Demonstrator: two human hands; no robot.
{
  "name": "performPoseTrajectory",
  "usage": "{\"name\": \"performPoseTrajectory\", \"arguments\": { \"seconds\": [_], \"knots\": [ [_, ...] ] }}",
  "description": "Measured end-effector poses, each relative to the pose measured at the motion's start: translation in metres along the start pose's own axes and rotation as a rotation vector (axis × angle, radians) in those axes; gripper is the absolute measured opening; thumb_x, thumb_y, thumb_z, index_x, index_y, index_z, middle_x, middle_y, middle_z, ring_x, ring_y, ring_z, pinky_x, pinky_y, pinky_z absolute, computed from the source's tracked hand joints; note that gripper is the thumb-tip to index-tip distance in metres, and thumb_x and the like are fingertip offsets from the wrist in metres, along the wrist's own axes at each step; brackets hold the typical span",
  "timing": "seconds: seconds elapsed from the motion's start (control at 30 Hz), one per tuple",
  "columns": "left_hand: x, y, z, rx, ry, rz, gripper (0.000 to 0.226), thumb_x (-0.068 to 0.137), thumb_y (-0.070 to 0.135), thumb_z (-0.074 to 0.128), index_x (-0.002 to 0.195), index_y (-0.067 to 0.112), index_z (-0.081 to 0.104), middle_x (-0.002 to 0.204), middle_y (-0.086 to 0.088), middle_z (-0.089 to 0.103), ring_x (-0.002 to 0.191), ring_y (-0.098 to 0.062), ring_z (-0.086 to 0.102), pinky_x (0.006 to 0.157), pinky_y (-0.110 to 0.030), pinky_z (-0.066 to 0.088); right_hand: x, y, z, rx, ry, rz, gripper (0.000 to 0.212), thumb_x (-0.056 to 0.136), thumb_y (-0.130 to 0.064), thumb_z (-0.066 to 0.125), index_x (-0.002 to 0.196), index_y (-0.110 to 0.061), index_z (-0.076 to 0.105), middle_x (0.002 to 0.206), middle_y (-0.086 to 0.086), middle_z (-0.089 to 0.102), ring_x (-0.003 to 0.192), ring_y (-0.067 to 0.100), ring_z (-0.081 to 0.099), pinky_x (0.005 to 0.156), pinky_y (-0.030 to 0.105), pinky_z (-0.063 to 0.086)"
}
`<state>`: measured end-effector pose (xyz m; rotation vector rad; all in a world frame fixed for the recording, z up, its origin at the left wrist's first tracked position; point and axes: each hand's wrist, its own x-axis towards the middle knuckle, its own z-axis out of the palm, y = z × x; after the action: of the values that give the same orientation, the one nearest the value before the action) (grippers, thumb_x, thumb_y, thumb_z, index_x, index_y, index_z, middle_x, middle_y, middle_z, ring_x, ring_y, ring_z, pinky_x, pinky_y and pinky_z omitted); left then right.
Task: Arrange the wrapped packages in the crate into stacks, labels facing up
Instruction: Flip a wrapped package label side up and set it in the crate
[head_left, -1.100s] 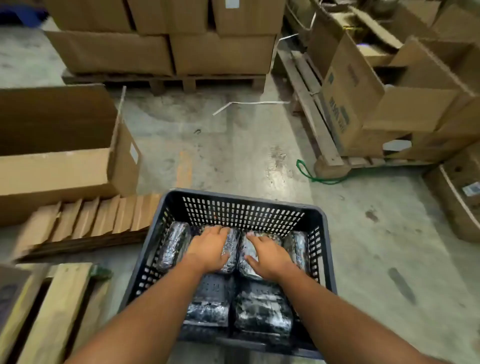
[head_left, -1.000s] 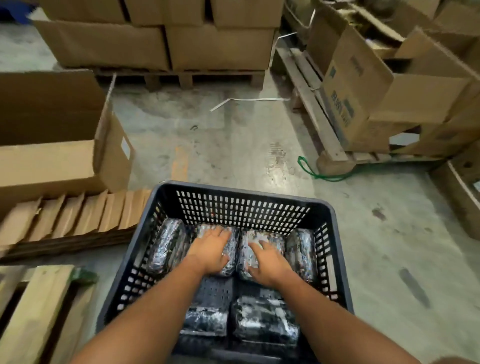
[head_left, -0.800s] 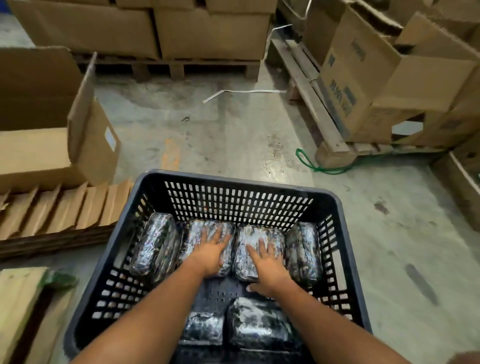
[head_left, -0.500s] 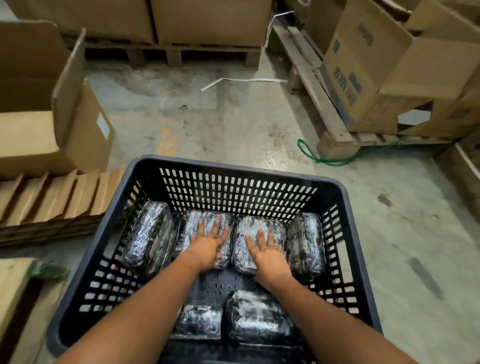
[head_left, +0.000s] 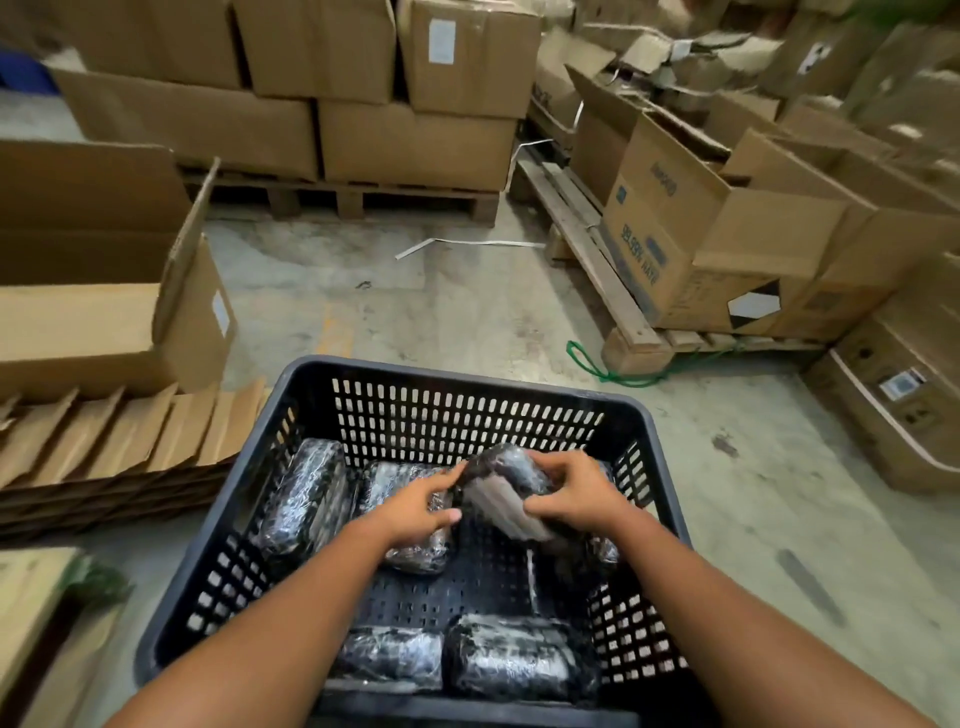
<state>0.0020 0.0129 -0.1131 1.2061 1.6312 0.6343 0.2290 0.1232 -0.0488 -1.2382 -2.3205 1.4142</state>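
A black slotted plastic crate (head_left: 467, 410) stands on the concrete floor and holds several dark packages in clear wrap. My right hand (head_left: 576, 493) grips one wrapped package (head_left: 506, 491) and holds it tilted above the crate floor, motion-blurred. My left hand (head_left: 415, 506) touches that package's left side with its fingertips while resting over another package (head_left: 415, 551). One more package (head_left: 304, 499) lies at the back left. Two packages (head_left: 511, 660) lie side by side along the near wall. A package behind my right hand is mostly hidden.
A stack of flattened cardboard (head_left: 114, 441) lies left of the crate, with an open carton (head_left: 104, 291) behind it. Cartons on wooden pallets (head_left: 363, 197) line the back and right. A green cord (head_left: 597, 364) and a white strap (head_left: 467, 243) lie on the floor.
Both hands lay flat on the two middle back packages. Now my right hand has lifted and tilted its package, and my left hand has shifted toward it. The camera has tilted up.
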Motion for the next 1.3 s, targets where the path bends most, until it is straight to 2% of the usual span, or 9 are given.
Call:
{"name": "performPoseTrajectory", "arguments": {
  "seconds": [0.17,0.27,0.47,0.63,0.8,0.93,1.07,1.17,1.3],
  "knots": [
    [-0.015,0.036,-0.012,-0.615,0.149,0.03,0.069,0.081,0.014,0.08,0.128,0.059,0.057,0.14,0.013,0.054,0.116,-0.019,0.061,0.083,-0.033,0.06,-0.011,-0.025,-0.043,0.555,0.01,0.059,0.072,0.065,-0.001,0.082,0.127,-0.038,0.074,0.114,0.022,0.078,0.092,0.028,0.07,0.084,0.038,0.059],
    [-0.02,0.053,-0.017,-0.951,0.132,0.057,0.068,0.073,0.01,0.081,0.12,0.057,0.065,0.13,0.004,0.068,0.118,-0.025,0.063,0.09,-0.058,0.056,-0.01,-0.028,-0.05,0.792,-0.015,0.027,0.071,0.084,0.016,0.068,0.138,-0.029,0.066,0.125,0.008,0.076,0.112,0.022,0.072,0.095,0.034,0.059],
    [-0.03,0.053,-0.024,-1.079,0.187,0.083,0.065,0.086,-0.005,0.068,0.123,0.048,0.065,0.133,-0.004,0.067,0.118,-0.031,0.063,0.082,-0.063,0.057,-0.011,-0.055,-0.044,0.683,0.105,-0.039,0.071,0.09,0.011,0.07,0.134,-0.044,0.064,0.112,-0.006,0.079,0.099,0.011,0.077,0.076,0.028,0.064],
    [-0.036,0.046,-0.015,-1.237,0.203,0.081,0.081,0.094,0.0,0.059,0.153,0.047,0.029,0.149,-0.001,0.051,0.13,-0.035,0.052,0.08,-0.063,0.055,-0.021,-0.059,-0.034,0.51,0.143,-0.075,0.084,0.077,-0.018,0.094,0.145,-0.047,0.056,0.134,-0.003,0.068,0.113,0.017,0.073,0.07,0.04,0.066],
    [-0.042,0.059,-0.022,-0.968,0.19,0.09,0.088,0.079,0.016,0.077,0.149,0.049,0.036,0.139,0.006,0.061,0.117,-0.024,0.063,0.083,-0.056,0.059,-0.017,-0.056,-0.022,0.637,0.273,-0.101,0.07,0.081,-0.003,0.087,0.132,-0.045,0.066,0.13,0.008,0.069,0.111,0.027,0.073,0.074,0.056,0.065],
    [-0.048,0.075,-0.048,-0.453,0.264,0.199,0.09,0.063,0.043,0.09,0.141,0.055,0.046,0.147,0.015,0.048,0.12,-0.005,0.054,0.106,-0.038,0.046,-0.018,-0.038,-0.054,0.803,0.083,-0.024,0.069,0.083,0.01,0.077,0.126,-0.044,0.071,0.136,0.019,0.067,0.093,0.026,0.077,0.058,0.039,0.062],
    [-0.044,0.089,-0.047,-0.435,-0.028,0.271,0.106,0.061,0.032,0.097,0.141,0.064,0.036,0.147,0.028,0.048,0.131,-0.005,0.053,0.099,-0.031,0.053,-0.014,-0.026,-0.069,0.833,-0.182,-0.018,0.081,0.08,0.003,0.08,0.141,-0.045,0.06,0.139,0.016,0.068,0.112,0.037,0.071,0.069,0.044,0.061],
    [-0.039,0.082,-0.035,-0.462,-0.11,0.226,0.097,0.068,0.022,0.095,0.135,0.065,0.039,0.124,0.048,0.054,0.118,0.006,0.06,0.087,-0.024,0.056,-0.01,-0.027,-0.064,0.728,-0.084,0.063,0.078,0.078,0.0,0.087,0.136,-0.047,0.064,0.135,0.022,0.061,0.094,0.031,0.069,0.058,0.036,0.054],
    [-0.032,0.051,-0.015,-0.602,-0.1,0.083,0.092,0.07,0.012,0.092,0.134,0.058,0.046,0.126,0.015,0.068,0.112,-0.022,0.07,0.091,-0.044,0.058,-0.01,-0.027,-0.045,0.481,-0.029,0.147,0.057,0.09,-0.008,0.08,0.131,-0.046,0.066,0.125,0.012,0.063,0.077,0.012,0.075,0.053,0.03,0.056]
  ]
}}
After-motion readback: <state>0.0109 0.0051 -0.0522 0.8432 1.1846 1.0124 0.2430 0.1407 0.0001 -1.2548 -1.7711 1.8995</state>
